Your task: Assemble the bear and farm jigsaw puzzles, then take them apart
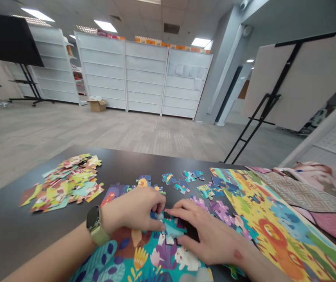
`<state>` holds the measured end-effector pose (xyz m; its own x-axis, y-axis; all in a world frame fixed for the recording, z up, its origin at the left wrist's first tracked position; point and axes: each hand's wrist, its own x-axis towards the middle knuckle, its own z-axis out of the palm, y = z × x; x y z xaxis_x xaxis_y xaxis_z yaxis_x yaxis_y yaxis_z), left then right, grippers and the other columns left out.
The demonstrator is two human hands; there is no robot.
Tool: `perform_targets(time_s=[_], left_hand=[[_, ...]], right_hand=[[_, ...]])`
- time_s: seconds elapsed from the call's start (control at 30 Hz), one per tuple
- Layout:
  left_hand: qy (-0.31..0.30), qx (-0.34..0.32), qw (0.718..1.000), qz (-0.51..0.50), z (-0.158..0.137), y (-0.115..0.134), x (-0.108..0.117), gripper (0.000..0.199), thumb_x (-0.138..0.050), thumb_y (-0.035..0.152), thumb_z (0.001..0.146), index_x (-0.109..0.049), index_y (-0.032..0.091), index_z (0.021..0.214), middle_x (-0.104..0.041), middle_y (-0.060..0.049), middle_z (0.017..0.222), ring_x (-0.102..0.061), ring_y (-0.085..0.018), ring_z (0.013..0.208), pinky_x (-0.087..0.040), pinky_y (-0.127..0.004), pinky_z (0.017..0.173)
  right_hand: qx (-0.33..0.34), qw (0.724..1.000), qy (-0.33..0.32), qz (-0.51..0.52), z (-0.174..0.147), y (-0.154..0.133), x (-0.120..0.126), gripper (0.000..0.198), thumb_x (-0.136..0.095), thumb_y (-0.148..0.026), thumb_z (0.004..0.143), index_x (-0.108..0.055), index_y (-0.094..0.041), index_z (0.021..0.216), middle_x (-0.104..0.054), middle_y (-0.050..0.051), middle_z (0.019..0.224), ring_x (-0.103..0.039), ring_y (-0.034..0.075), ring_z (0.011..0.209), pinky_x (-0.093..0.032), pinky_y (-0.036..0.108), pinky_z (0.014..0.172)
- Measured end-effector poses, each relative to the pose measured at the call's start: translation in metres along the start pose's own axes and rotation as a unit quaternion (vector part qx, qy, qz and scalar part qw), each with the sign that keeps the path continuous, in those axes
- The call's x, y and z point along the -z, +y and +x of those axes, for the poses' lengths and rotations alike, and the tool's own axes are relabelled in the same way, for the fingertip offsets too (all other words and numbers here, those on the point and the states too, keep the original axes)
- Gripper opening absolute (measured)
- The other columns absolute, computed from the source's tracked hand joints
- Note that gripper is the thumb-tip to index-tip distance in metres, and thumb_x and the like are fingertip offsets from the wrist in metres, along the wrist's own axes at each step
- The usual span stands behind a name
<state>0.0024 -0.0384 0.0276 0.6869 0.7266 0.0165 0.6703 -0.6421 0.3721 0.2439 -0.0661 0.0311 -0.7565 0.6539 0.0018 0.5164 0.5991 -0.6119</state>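
Observation:
A partly joined jigsaw puzzle (123, 244) with flowers, leaves and a white animal lies on the dark table in front of me. Between my hands is a teal puzzle piece (173, 229) at the puzzle's right part. My left hand (138, 207), wearing a watch (94, 223), has curled fingers, and its thumb tip presses at the piece's left edge. From the other side, my right hand (205, 231) holds the piece between thumb and index finger. Purple puzzle pieces (222, 211) lie just beyond my right hand.
At the left is a heap of loose puzzle pieces (70, 182). Several blue pieces (182, 186) lie beyond my hands. A yellow picture sheet (261, 219) and a pink patterned cloth bag (314, 192) are at the right. White shelves (144, 76) stand across the room.

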Motion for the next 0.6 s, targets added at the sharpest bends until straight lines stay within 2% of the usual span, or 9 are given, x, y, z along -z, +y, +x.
perform_targets(time_s=[0.1,0.17,0.3,0.4,0.5,0.6], left_hand=[[-0.004,-0.002,1.000,-0.005,0.000,0.000,0.000,0.026,-0.076,0.042,0.077,-0.061,0.023,0.082,-0.061,0.004,0.076,-0.054,-0.015,0.067,-0.030,-0.025,0.056],[-0.005,-0.005,1.000,-0.004,0.000,0.000,0.000,0.022,-0.074,0.039,0.078,-0.060,0.023,0.082,-0.061,0.004,0.077,-0.054,-0.015,0.068,-0.031,-0.025,0.057],[-0.013,-0.004,1.000,0.001,0.000,-0.001,0.000,0.017,-0.071,0.034,0.079,-0.059,0.023,0.080,-0.060,0.004,0.076,-0.053,-0.015,0.068,-0.031,-0.025,0.057],[-0.017,-0.006,1.000,0.000,0.000,-0.001,-0.001,0.013,-0.068,0.031,0.079,-0.057,0.023,0.080,-0.060,0.003,0.076,-0.053,-0.015,0.067,-0.031,-0.025,0.058],[-0.015,-0.007,1.000,0.002,0.000,-0.002,-0.002,0.012,-0.065,0.030,0.079,-0.056,0.023,0.080,-0.060,0.003,0.076,-0.052,-0.016,0.067,-0.031,-0.025,0.058],[-0.012,-0.004,1.000,0.004,0.000,-0.003,-0.004,0.012,-0.065,0.030,0.079,-0.055,0.023,0.079,-0.059,0.003,0.076,-0.051,-0.016,0.066,-0.030,-0.025,0.057]], right_hand=[[-0.003,1.000,-0.006,0.011,-0.001,-0.001,0.002,0.065,-0.065,-0.016,0.079,-0.050,-0.026,0.142,-0.055,0.009,0.132,-0.051,0.025,0.123,-0.040,0.041,0.108],[-0.015,0.999,0.001,0.030,0.000,-0.001,0.003,0.064,-0.066,-0.014,0.077,-0.053,-0.027,0.138,-0.057,0.007,0.128,-0.054,0.023,0.117,-0.042,0.040,0.104],[-0.062,0.988,0.053,0.130,0.001,0.007,0.003,0.044,-0.060,-0.012,0.081,-0.061,-0.025,0.123,-0.061,0.003,0.107,-0.058,0.015,0.084,-0.050,0.029,0.077],[-0.078,0.974,0.075,0.200,0.001,0.021,0.005,0.031,-0.058,-0.014,0.085,-0.064,-0.021,0.114,-0.060,0.001,0.091,-0.056,0.013,0.075,-0.048,0.025,0.067],[-0.088,0.978,0.059,0.177,-0.001,0.030,0.007,0.029,-0.059,-0.012,0.083,-0.066,-0.019,0.110,-0.060,0.000,0.087,-0.056,0.012,0.072,-0.047,0.024,0.064],[-0.080,0.988,0.059,0.116,-0.002,0.030,0.009,0.031,-0.058,-0.008,0.081,-0.068,-0.021,0.107,-0.063,0.001,0.093,-0.059,0.012,0.074,-0.048,0.024,0.066]])
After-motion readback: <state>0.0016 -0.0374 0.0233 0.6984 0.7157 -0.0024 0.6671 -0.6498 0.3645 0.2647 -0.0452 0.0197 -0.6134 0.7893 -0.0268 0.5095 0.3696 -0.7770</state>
